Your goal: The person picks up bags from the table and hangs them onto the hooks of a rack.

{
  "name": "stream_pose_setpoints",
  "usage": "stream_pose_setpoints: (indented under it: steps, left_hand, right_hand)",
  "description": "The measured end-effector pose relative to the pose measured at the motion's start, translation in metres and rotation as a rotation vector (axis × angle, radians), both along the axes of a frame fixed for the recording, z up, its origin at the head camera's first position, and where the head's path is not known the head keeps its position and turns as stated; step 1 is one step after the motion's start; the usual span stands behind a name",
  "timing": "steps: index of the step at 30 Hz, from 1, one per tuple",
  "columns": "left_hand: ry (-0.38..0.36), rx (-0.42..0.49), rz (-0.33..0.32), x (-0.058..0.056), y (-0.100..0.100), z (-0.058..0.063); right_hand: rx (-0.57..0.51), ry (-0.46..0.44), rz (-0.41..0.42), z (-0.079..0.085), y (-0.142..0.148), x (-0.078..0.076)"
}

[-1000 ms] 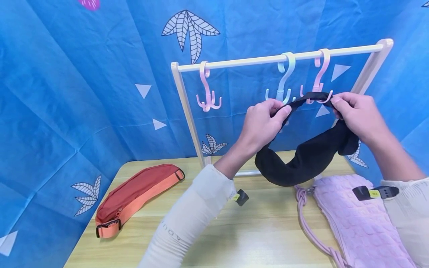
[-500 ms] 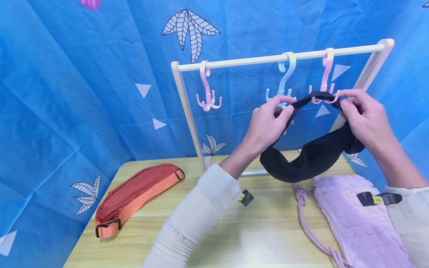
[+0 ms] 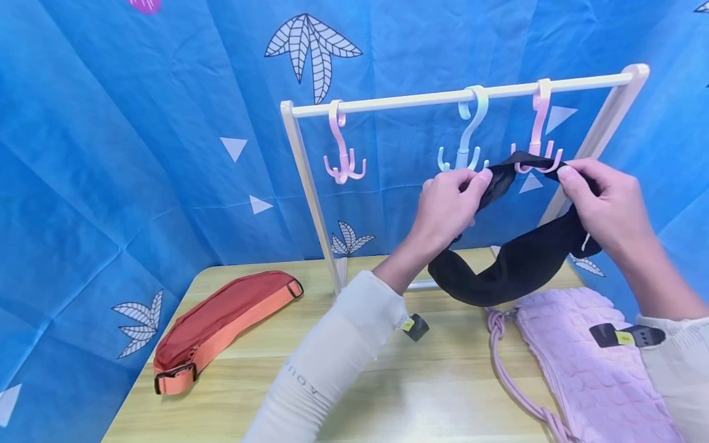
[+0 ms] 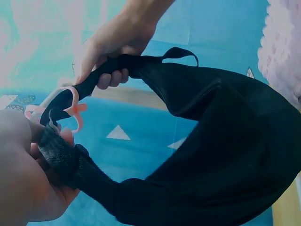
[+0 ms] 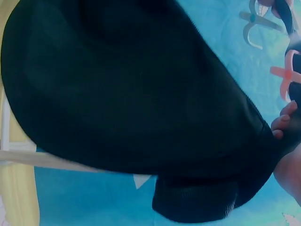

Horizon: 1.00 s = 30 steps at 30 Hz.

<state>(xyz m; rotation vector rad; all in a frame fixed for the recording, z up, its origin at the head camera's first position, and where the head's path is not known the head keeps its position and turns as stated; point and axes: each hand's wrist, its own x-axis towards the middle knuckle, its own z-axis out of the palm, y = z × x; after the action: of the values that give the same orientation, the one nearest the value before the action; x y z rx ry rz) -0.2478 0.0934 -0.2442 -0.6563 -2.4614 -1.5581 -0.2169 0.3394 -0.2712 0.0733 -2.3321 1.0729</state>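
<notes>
My left hand pinches the webbing strap of a black waist bag. On the other side, my right hand grips the strap near the end of the bag. Between the hands the strap arches up at the prongs of the right pink hook. In the left wrist view the pink hook stands against the strap, and the zippered bag body sags in a curve. The right wrist view is mostly filled by the dark bag body, with the fingers at its strap end.
A pale rack's rail also carries a blue hook and a left pink hook. On the wooden table lie a red waist bag at left and a lilac quilted bag with a cord handle at right.
Both hands and the black waist bag have shifted slightly right. The right pink hook slid a little right along the rail; over the last half second the hands sank slightly.
</notes>
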Motion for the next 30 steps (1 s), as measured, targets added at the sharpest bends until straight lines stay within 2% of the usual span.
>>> stream_pose_setpoints:
  steps: [3, 6, 11, 19, 22, 25, 30]
  left_hand:
    - [-0.064, 0.071, -0.004, 0.000, 0.002, 0.000]
    - [-0.089, 0.129, 0.001, 0.000, 0.004, 0.001]
    - [-0.051, 0.142, 0.033, 0.002, 0.009, 0.007]
    - [0.001, 0.096, 0.130, 0.003, 0.017, 0.012]
    - [0.022, 0.082, 0.145, 0.003, 0.018, 0.011]
    - [0.030, 0.068, 0.124, 0.003, 0.018, 0.008]
    - [0.070, 0.028, 0.032, 0.004, 0.016, -0.002]
  right_hand:
    - [-0.021, 0.025, -0.006, 0.001, -0.003, -0.001]
    - [-0.056, 0.050, -0.007, 0.005, -0.004, -0.002]
    - [-0.106, 0.079, -0.011, 0.011, -0.005, -0.004]
    - [-0.149, 0.041, -0.005, 0.019, -0.007, 0.000]
    - [-0.166, 0.048, 0.010, 0.021, -0.007, 0.000]
    - [-0.187, 0.039, 0.025, 0.021, -0.007, 0.000]
    - [-0.198, 0.009, 0.030, 0.011, -0.004, 0.001]
